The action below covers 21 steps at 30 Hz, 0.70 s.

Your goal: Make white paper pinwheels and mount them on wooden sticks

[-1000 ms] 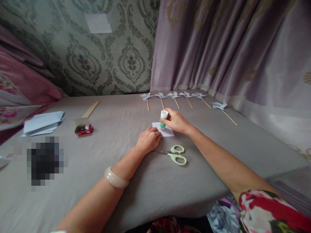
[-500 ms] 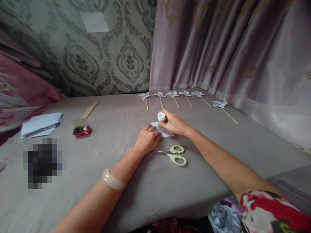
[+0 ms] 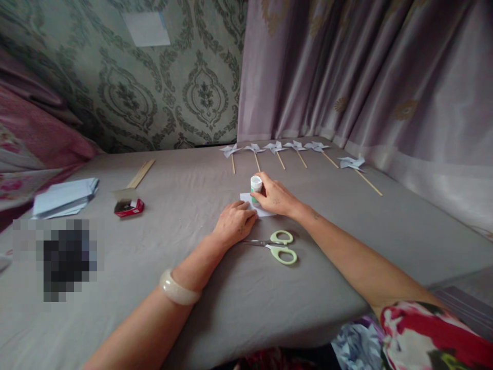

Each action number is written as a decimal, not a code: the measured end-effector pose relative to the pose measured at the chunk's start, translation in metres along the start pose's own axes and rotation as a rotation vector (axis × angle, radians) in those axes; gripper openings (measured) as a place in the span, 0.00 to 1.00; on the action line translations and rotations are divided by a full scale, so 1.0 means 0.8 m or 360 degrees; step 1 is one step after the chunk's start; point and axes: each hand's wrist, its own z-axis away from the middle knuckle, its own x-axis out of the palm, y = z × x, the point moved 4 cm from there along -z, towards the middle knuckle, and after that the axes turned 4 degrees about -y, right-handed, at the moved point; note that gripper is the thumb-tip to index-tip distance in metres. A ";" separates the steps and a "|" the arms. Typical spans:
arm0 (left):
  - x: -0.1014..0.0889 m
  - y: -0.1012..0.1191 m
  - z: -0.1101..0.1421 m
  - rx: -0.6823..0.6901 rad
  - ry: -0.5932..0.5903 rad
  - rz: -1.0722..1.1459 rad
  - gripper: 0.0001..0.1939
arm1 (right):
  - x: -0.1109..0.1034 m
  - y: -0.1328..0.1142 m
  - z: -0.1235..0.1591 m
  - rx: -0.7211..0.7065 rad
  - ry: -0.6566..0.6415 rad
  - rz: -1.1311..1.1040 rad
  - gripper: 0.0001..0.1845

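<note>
A small white sheet of paper [image 3: 265, 212] lies on the grey cloth in front of me. My left hand [image 3: 235, 222] rests palm down at its left edge, fingers lying on the paper and holding it against the table. In my right hand [image 3: 278, 197] is a white and green glue stick [image 3: 256, 184], gripped between thumb and fingers. It stands upright over the paper; its lower end is partly hidden. Just below, a pair of scissors [image 3: 283, 246] with pale green handles lies with its blades partly behind my left hand.
Several paper pinwheels [image 3: 275, 148] on sticks lie along the back. To the left are thin wooden sticks [image 3: 140, 173], a small open red box [image 3: 129, 207] and a stack of pale paper [image 3: 65, 198]. Crumpled paper [image 3: 356, 344] is below the table's front edge.
The view has shifted very slightly. Both hands stay at the paper, and the glue stick is in nearly the same spot on it.
</note>
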 end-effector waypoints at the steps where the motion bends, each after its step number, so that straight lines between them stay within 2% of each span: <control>1: 0.000 0.000 0.000 -0.0003 -0.0002 -0.0004 0.16 | 0.000 0.000 0.000 0.0004 -0.0001 0.0018 0.20; 6: 0.000 0.000 0.001 0.0006 0.0008 -0.0016 0.16 | -0.001 0.007 -0.003 -0.0006 0.0052 0.0076 0.20; 11: 0.002 -0.001 0.002 -0.0011 0.0030 0.0007 0.15 | -0.003 0.017 -0.002 -0.0002 0.0081 -0.0018 0.20; 21: 0.003 0.000 0.002 -0.0015 0.0005 -0.0019 0.16 | -0.003 0.004 0.004 -0.0060 0.0053 -0.0061 0.20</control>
